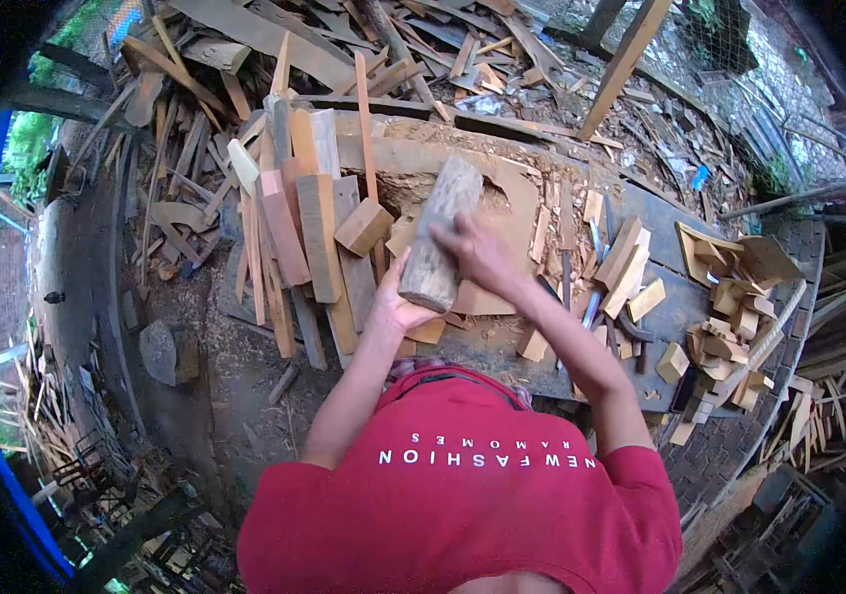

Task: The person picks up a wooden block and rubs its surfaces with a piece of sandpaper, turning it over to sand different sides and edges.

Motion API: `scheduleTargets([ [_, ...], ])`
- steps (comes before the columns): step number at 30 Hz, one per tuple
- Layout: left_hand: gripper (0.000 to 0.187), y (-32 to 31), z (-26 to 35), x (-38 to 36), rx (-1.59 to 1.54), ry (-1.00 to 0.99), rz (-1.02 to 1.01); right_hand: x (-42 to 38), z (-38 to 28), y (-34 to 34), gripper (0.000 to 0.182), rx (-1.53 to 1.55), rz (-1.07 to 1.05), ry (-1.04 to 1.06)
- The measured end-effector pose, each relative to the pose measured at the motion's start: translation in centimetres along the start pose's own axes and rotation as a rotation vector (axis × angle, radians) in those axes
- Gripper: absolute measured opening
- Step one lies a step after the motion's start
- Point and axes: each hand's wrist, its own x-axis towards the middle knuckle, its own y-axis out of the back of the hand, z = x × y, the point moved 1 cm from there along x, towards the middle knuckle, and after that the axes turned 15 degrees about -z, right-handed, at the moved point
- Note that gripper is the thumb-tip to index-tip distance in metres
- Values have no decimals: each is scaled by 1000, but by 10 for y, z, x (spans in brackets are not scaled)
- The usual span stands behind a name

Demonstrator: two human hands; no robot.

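Observation:
A weathered grey-brown wood block (440,238) is tilted over the workbench. My left hand (395,297) holds its lower left end from the side and below, with the fingers partly hidden by the block. Across the block's upper face lies my right hand (472,249), its fingers stretched out and slightly blurred, touching or just above the wood. A small squared block (363,228) lies left of the grey one. Long planks and billets, one of them pinkish (285,228), lean side by side farther left. Behind the grey block is a flat brown board (514,218).
Small cut blocks (725,342) are piled at the bench's right end. Narrow tools (593,297) and wood pieces lie right of my right hand. Scrap wood (502,59) covers the ground beyond the bench, and a slanted post (626,67) stands at the back.

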Motion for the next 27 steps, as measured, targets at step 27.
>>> scheduleTargets([
  [27, 55, -23, -16, -17, 75, -91, -76, 2, 3, 5, 48, -101, 137, -97],
])
